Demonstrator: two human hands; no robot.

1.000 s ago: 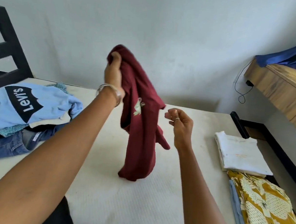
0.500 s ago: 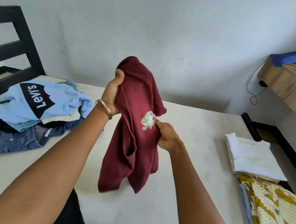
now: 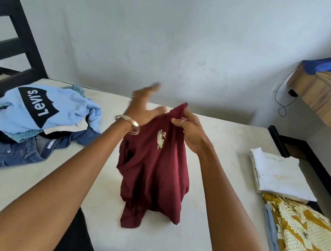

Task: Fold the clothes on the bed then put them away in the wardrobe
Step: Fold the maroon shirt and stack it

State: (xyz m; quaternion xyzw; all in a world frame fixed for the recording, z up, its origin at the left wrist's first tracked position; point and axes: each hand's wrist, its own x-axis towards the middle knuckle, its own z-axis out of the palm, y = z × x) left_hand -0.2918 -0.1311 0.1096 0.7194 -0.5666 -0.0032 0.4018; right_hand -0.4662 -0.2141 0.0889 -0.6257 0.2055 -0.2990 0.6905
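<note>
Pinching the maroon shirt (image 3: 153,169) at its top, the right hand (image 3: 189,131) is dangling it over the bed (image 3: 202,235). The left hand (image 3: 142,108) is spreading open behind it, blurred, holding nothing. Unfolded clothes (image 3: 33,120) are lying left, folded ones (image 3: 279,172) right.

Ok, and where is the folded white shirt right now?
In the head view the folded white shirt lies at the right edge of the bed, just beyond the yellow patterned garment.
</note>
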